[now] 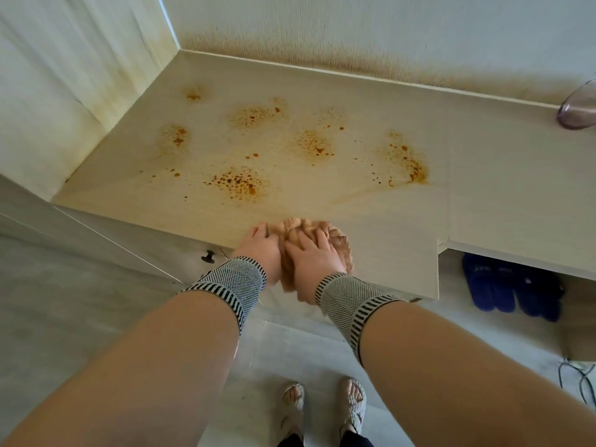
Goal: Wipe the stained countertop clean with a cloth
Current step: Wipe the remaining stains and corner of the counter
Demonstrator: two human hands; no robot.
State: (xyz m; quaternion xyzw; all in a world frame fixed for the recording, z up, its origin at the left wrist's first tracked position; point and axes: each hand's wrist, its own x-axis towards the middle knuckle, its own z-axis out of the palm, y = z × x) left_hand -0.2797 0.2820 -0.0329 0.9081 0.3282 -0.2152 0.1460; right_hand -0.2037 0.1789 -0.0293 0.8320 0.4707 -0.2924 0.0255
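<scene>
Two bare forearms filling the lower frame, each in a striped knit wristband (233, 283) at the wrist, both cut off by the bottom edge. Left hand (259, 250) laid on the near-left side of a crumpled tan cloth (309, 235), fingers mostly straight, tips hidden at the cloth's edge. Right hand (312, 256) flat on top of the cloth, fingers spread and pressing down, not curled round it. Cloth bunched at the front edge of the pale countertop (387, 240), part of it hanging down over the lip between the two hands; blurred, so folds hard to make out.

Beyond the hands, orange-brown stains (240, 183) scattered in patches across the countertop, well apart from the cloth, with a larger smear (409, 166) up and to the right of the right hand. Same brownish tint along the base of the back wall (322, 56).

Far right of the right hand, a purplish clear container (577, 108), cut off by the frame edge, kind not clear. Below and right of the right hand, dark blue slippers (509, 285) under the counter, pale lettering on one strap too small to read. Left of the left hand, a dark cabinet knob (209, 255). Between the forearms, feet in woven sandals (322, 404) on the floor. No legible brand anywhere.
</scene>
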